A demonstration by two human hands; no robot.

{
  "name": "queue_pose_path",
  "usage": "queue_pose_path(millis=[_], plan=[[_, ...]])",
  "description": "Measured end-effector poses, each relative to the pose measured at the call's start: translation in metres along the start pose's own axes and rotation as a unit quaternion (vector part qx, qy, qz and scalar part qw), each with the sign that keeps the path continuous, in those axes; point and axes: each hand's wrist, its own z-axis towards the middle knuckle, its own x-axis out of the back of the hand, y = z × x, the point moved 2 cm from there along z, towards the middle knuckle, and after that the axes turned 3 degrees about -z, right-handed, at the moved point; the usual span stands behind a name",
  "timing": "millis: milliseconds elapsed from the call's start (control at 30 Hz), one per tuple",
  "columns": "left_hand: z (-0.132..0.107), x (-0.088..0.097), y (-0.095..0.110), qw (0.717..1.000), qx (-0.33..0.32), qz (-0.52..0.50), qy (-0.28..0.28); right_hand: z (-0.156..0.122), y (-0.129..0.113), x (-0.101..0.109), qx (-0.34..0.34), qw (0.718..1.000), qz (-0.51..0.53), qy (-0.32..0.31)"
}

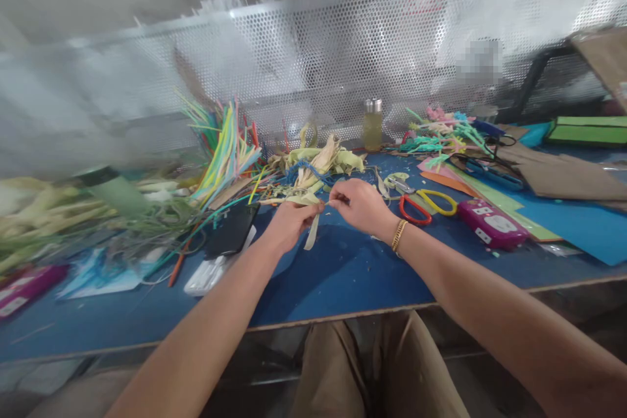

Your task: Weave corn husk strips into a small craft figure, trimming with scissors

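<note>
My left hand is closed around a pale dried corn-husk strip whose loose end hangs down toward the blue tabletop. My right hand, with a gold bracelet at the wrist, pinches the other end of the same strip just to the right. Both hands hover slightly above the table in front of a heap of corn husks. The finger details are small.
Coloured sticks fan out at left, beside a black phone and a white object. Red scissors and yellow scissors, a magenta power strip, a small bottle, paper sheets and a perforated metal screen lie around.
</note>
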Motion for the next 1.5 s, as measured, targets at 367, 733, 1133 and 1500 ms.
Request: queue_pose_path(millis=[367,733,1133,1500], plan=[[-0.006,-0.011,-0.002,0.992,0.094,-0.052,-0.062,0.004,0.01,-0.016,-0.073,0.98,0.181,0.034],[-0.007,-0.015,0.0,0.991,0.088,-0.068,-0.077,0.004,0.011,-0.019,-0.181,0.952,0.221,0.11],[-0.014,-0.014,-0.001,0.959,0.179,-0.124,-0.183,0.004,0.022,-0.014,-0.339,0.809,0.459,-0.14],[-0.014,-0.017,-0.001,0.963,0.174,-0.139,-0.154,0.005,0.008,-0.014,-0.235,0.855,0.457,-0.064]])
